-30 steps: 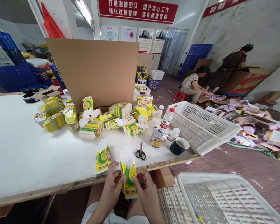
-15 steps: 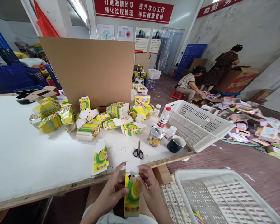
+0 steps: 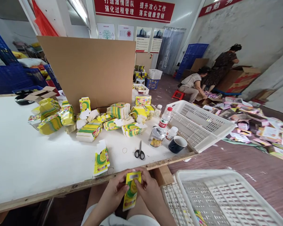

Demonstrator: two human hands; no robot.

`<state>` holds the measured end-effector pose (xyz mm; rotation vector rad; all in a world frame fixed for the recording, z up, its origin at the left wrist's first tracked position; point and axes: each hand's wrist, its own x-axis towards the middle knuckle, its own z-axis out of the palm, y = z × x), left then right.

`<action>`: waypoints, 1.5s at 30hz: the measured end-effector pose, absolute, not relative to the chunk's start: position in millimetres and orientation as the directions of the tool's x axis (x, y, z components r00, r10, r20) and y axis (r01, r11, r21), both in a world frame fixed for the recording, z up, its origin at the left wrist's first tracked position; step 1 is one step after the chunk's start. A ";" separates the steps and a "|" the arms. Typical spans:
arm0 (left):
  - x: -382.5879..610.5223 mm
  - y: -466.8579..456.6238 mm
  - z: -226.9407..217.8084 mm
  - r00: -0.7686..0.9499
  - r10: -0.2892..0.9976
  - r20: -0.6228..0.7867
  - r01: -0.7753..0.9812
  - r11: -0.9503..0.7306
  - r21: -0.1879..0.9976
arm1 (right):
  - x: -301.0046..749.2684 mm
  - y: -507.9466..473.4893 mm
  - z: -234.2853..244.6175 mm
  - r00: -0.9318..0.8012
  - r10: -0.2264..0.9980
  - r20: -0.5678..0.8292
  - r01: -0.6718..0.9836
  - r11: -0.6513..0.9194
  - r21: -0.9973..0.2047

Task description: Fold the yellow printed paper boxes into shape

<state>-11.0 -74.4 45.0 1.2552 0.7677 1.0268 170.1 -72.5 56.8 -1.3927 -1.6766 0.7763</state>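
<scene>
On the table point(image 3: 25, 163) to my left lies a flat yellow carton point(image 3: 101, 160), w/ scissors point(image 3: 139, 152) just right of it. My left hand point(image 3: 114, 193) & right hand point(image 3: 149, 188) sit close together over my lap, both pinching a small yellow box point(image 3: 131, 191), upright, just below the table edge. White basket point(image 3: 221, 201) is at my right.

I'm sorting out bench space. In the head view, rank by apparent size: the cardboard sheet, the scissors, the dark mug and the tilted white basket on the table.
1. cardboard sheet
2. tilted white basket
3. dark mug
4. scissors
Mug and scissors look close, so their order is unsure.
</scene>
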 end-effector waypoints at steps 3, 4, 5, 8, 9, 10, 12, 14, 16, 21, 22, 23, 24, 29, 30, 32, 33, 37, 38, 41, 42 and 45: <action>-10.7 -75.0 48.0 0.378 0.925 0.020 -0.212 0.065 0.975 | 166.1 -72.5 55.2 -0.075 0.978 0.193 0.480 0.205 -0.853; -10.4 -75.1 49.2 0.381 0.925 0.007 -0.213 0.080 0.974 | 165.3 -72.6 55.2 -0.076 0.979 0.192 0.479 0.204 -0.854; -10.1 -75.2 50.4 0.381 0.925 0.002 -0.212 0.085 0.974 | 164.8 -72.8 55.4 -0.075 0.979 0.189 0.477 0.202 -0.856; -9.8 -74.6 52.9 0.358 0.934 0.011 -0.190 0.061 0.980 | 166.5 -73.9 58.1 -0.033 0.979 0.202 0.478 0.193 -0.857; -10.0 -74.1 53.0 0.347 0.938 0.010 -0.185 0.058 0.981 | 168.3 -74.3 59.7 -0.019 0.977 0.212 0.478 0.195 -0.856; -10.2 -73.7 52.8 0.336 0.942 0.002 -0.179 0.062 0.982 | 170.3 -74.6 61.5 -0.020 0.974 0.225 0.477 0.207 -0.854; -9.4 -73.5 51.6 0.319 0.948 -0.021 -0.167 0.079 0.983 | 173.8 -74.7 65.1 -0.068 0.966 0.250 0.466 0.253 -0.848; -5.6 -74.4 50.2 0.311 0.950 -0.036 -0.153 0.088 0.984 | 174.7 -74.1 67.7 -0.127 0.957 0.262 0.436 0.291 -0.852; 0.5 -75.8 49.4 0.316 0.948 -0.034 -0.135 0.081 0.988 | 174.7 -73.6 68.4 -0.116 0.957 0.267 0.421 0.291 -0.859; -11.4 -64.9 43.1 0.223 0.973 0.067 0.130 -0.098 0.987 | 219.3 -77.1 67.0 0.084 0.940 0.331 0.570 0.227 -0.789; -22.9 -59.5 39.1 0.152 0.982 0.113 0.302 -0.155 0.941 | 238.3 -78.2 66.7 0.153 0.921 0.358 0.639 0.184 -0.747; -36.8 -53.8 33.8 0.067 0.984 0.165 0.483 -0.177 0.858 | 257.8 -79.1 66.3 0.238 0.890 0.389 0.702 0.119 -0.702; -51.9 -48.5 27.5 -0.008 0.983 0.184 0.634 -0.137 0.761 | 275.4 -79.8 65.4 0.309 0.855 0.417 0.746 0.055 -0.664; -107.2 -38.5 -3.1 -0.066 0.991 0.112 0.711 -0.032 0.703 | 277.3 -78.4 51.1 0.264 0.848 0.460 0.771 0.101 -0.629; -110.7 -39.8 -6.5 -0.059 0.992 0.108 0.713 -0.034 0.700 | 259.6 -77.1 46.7 0.241 0.882 0.404 0.680 0.144 -0.719; -112.6 -43.3 -9.9 -0.044 0.992 0.117 0.716 -0.051 0.696 | 217.4 -74.0 37.7 0.210 0.952 0.223 0.458 0.105 -0.883; -112.4 -45.0 -10.4 -0.039 0.991 0.125 0.717 -0.059 0.694 | 196.7 -72.5 33.9 0.174 0.966 0.193 0.426 0.103 -0.899; -113.7 -49.8 -10.7 -0.036 0.988 0.149 0.713 -0.079 0.696 | 142.7 -68.4 28.1 -0.007 0.994 0.110 0.274 0.108 -0.956; -114.3 -51.0 -11.7 -0.026 0.987 0.158 0.709 -0.094 0.699 | 137.0 -67.2 28.2 -0.038 0.995 0.091 0.240 0.097 -0.966; -111.6 -56.5 -17.5 0.044 0.981 0.191 0.685 -0.169 0.709 | 128.7 -62.5 25.9 -0.064 0.997 0.047 0.187 0.058 -0.981; -108.6 -59.0 -19.8 0.070 0.977 0.202 0.674 -0.195 0.712 | 126.5 -60.8 23.0 -0.062 0.998 0.031 0.170 0.041 -0.985; -95.0 -67.7 -24.3 0.136 0.962 0.237 0.633 -0.269 0.726 | 117.3 -56.8 8.1 -0.038 0.999 -0.027 0.111 -0.022 -0.994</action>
